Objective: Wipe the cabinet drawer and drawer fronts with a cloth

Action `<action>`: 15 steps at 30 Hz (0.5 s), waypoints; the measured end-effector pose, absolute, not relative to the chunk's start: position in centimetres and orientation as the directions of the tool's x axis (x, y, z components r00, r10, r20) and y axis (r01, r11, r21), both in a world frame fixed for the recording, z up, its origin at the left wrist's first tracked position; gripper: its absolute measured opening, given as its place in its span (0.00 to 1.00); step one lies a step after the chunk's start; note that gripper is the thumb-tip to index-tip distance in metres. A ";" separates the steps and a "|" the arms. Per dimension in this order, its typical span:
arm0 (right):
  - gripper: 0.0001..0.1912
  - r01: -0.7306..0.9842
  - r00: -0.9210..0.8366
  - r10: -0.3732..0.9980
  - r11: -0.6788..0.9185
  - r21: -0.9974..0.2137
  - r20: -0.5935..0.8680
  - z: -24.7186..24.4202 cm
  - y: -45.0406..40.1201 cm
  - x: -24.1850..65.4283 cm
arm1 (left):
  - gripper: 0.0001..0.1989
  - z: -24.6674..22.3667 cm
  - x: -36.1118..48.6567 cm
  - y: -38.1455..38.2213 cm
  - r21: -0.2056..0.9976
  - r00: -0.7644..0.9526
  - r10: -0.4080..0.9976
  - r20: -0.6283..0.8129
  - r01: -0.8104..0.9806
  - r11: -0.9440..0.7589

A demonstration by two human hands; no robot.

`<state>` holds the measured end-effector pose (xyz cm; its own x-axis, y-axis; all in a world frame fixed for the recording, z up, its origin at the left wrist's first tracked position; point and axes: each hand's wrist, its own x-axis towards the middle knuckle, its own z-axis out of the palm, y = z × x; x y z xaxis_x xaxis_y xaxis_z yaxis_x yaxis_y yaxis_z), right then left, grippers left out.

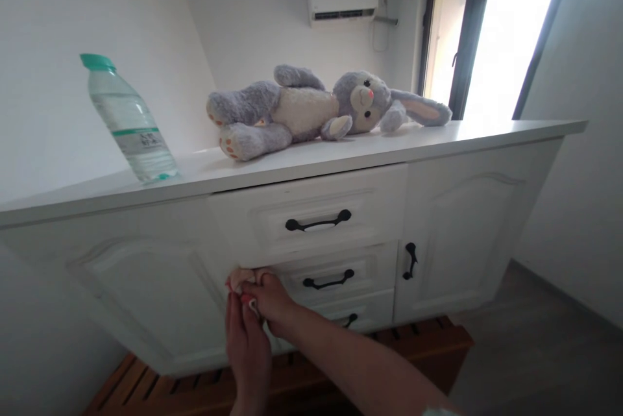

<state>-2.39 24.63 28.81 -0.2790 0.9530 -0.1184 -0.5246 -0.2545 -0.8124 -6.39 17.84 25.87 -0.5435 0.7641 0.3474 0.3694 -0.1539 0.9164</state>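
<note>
Both my hands meet at the lower left corner of the top drawer (311,221): my left hand (248,344) and right hand (270,302) pinch a small pale cloth (242,278) against it. I judge I'm wiping the front; next calls for sliding along the edge.

Both hands, left hand (247,344) and right hand (270,299), pinch perhaps a small cloth (242,278) against the white cabinet (452,221)

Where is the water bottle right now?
In the head view, the water bottle stands on the left end of the white cabinet top, left of the plush rabbit.
</note>
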 end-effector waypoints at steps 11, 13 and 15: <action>0.23 -0.537 0.323 0.944 0.125 -0.834 -0.067 29.1 18.5 23.2 | 0.25 25.8 14.0 18.0 0.745 0.202 0.828 0.523 0.364 -0.559; 0.22 -0.489 0.361 0.930 0.134 -0.862 -0.061 29.0 18.2 25.9 | 0.26 25.7 16.4 18.0 0.739 0.263 0.800 0.538 0.309 -0.599; 0.20 -0.423 0.375 0.925 0.107 -0.900 -0.067 27.8 18.1 27.1 | 0.26 24.6 17.4 18.0 0.761 0.275 0.811 0.516 0.287 -0.582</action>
<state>27.09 18.10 27.77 0.3750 0.9246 -0.0665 -0.4227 0.1067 -0.9000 17.38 17.97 24.56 0.2753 0.8110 0.5163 0.2868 -0.5818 0.7611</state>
